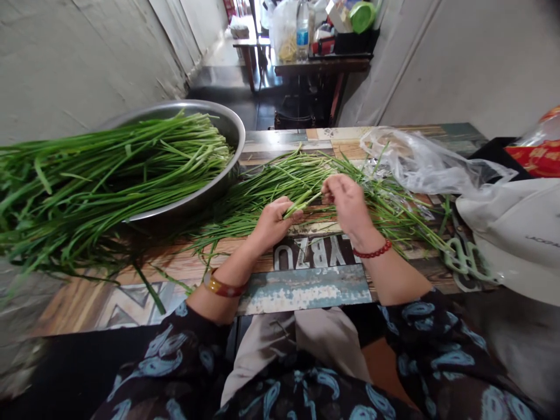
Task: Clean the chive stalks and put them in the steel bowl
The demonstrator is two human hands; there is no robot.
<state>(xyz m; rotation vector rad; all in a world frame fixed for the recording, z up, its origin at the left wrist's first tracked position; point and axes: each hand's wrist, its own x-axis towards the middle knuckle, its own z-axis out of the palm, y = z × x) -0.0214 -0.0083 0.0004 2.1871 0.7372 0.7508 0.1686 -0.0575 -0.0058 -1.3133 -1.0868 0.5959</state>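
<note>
My left hand (276, 221) is closed round a few Chinese chives (301, 204), whose pale stem ends point right. Just beyond those ends, my right hand (347, 204) has its thumb and fingers pinched together at a whitish tip. Under and behind both hands spreads a loose pile of chives (266, 181) on the wood-patterned table (306, 289). On the left, a wide metal basin (238, 131) carries a thick heap of chives (131, 163), their leaves hanging over its left side.
A clear plastic bag (420, 160) lies behind the pile on the right. Scissors with pale green handles (468, 256) rest near a white cap (520, 227) at the right edge. Farther back, a small table (324, 67) holds a water bottle (302, 32) and other items.
</note>
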